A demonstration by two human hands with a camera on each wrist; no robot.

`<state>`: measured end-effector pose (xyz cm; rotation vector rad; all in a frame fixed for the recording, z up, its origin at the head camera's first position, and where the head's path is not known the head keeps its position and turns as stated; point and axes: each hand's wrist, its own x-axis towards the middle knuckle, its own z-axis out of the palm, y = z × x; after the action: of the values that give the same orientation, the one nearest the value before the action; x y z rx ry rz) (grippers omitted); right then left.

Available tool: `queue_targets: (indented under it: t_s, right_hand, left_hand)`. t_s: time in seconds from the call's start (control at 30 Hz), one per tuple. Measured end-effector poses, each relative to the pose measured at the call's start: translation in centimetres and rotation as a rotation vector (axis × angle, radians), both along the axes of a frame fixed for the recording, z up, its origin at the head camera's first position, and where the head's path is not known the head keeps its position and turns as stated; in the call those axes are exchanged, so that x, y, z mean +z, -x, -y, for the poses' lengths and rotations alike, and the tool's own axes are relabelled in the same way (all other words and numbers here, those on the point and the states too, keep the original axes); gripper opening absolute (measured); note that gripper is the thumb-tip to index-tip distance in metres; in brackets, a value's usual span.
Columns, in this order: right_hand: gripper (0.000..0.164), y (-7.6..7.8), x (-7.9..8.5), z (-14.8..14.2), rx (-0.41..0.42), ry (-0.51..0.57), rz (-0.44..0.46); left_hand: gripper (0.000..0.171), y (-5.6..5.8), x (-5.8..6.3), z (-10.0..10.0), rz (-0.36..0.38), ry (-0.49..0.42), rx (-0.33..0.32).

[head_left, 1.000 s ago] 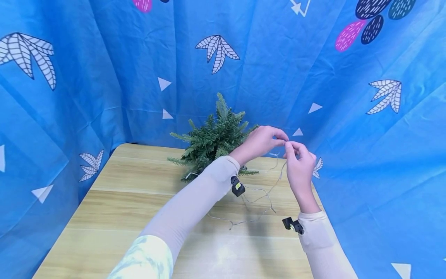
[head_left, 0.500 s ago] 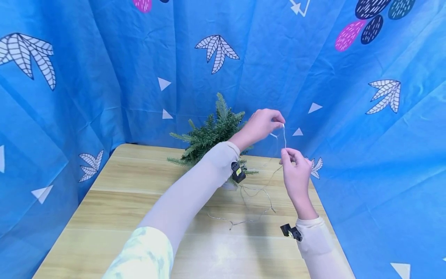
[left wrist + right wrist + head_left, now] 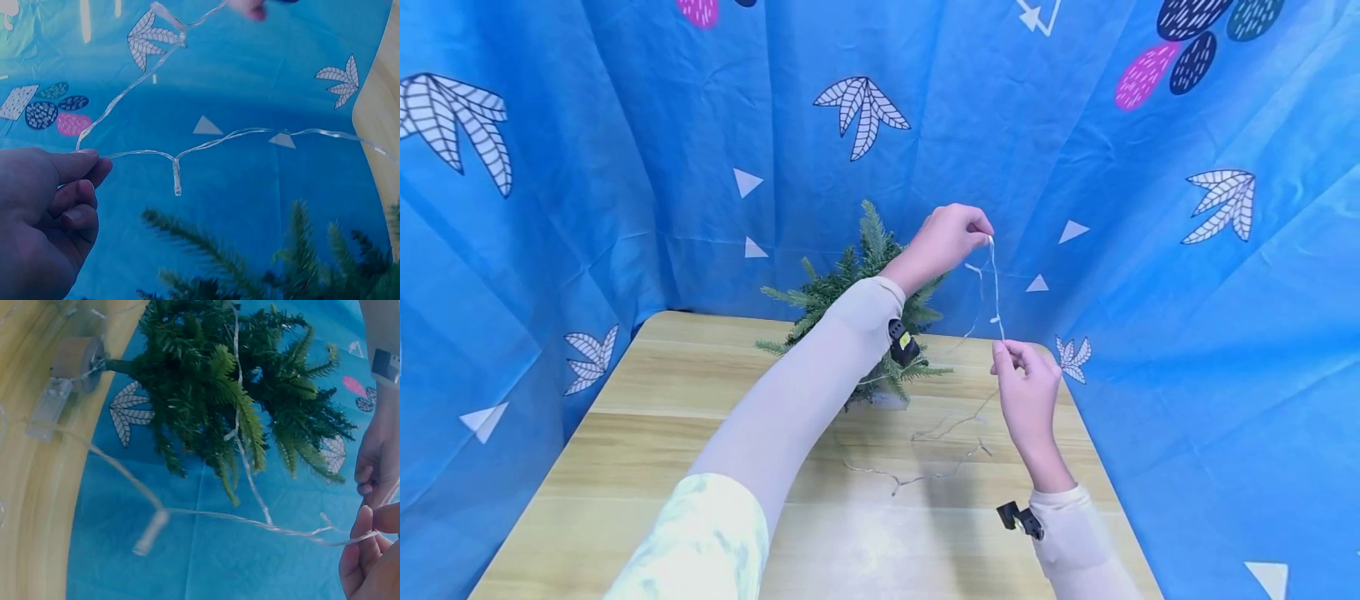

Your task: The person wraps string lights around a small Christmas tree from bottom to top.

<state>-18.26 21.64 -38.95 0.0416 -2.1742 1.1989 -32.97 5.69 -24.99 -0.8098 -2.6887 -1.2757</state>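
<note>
A string of fairy lights [image 3: 996, 287] on thin clear wire runs between my two hands. My left hand [image 3: 946, 237], raised in front of the tree's right side, pinches the wire between thumb and fingers. Lower and to the right, my right hand [image 3: 1028, 392] pinches the same wire, which trails down from it to the table. In the left wrist view the wire bends at the left hand's [image 3: 53, 212] fingertips, and a small bulb [image 3: 177, 178] hangs nearby. A small artificial Christmas tree [image 3: 820, 304] stands behind my left forearm, partly hidden by it.
The tree's round wooden base [image 3: 78, 362] has wire around it, beside a clear plastic box [image 3: 50, 409]. More light string [image 3: 925, 478] lies looped on the wooden table [image 3: 647, 442]. A blue patterned curtain [image 3: 715, 125] surrounds the table's back and sides.
My hands were together at the wire and have drawn apart. The left hand has risen and shifted left, the right has gone down slightly, and a length of wire now stretches between them.
</note>
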Motion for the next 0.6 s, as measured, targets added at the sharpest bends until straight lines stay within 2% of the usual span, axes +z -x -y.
queue_targets:
  t_s: [0.3, 0.6]
  right_hand:
    - [0.023, -1.4, -1.2, 0.3, 0.003, 0.039, 0.044]
    - [0.026, -2.8, -2.7, 0.8, -0.009, 0.051, 0.119]
  left_hand:
    - [0.017, 1.5, 0.8, 1.6, 0.075, -0.046, 0.028]
    - [0.019, 2.3, 1.7, 2.5, 0.104, -0.012, 0.06]
